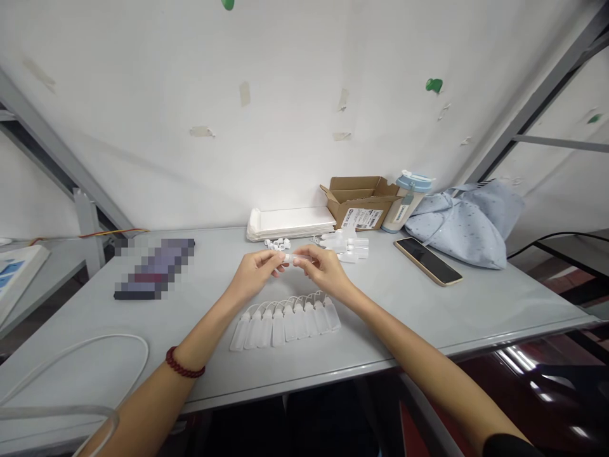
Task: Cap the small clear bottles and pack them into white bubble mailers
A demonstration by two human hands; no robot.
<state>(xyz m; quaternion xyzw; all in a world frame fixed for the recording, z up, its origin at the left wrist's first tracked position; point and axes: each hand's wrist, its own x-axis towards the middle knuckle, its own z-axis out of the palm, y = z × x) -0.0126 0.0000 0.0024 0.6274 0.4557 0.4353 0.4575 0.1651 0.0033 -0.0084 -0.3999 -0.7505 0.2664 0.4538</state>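
Note:
My left hand [257, 270] and my right hand [322, 266] meet above the grey table [476, 304], both pinched on one small white plastic bottle [288, 257] held between them. Just below my hands lies a row of several small translucent bottles [285, 322] side by side. Beyond my hands sit a cluster of small white caps [277, 243] and a loose pile of more small bottles [346, 245].
A stack of white sheets [292, 222], an open cardboard box [364, 202], a blue-lidded tumbler [406, 202] and a blue cloth bag [464, 225] line the back. A phone [427, 260] lies at right, a blurred dark item [155, 268] at left, white tubing [95, 346] near left.

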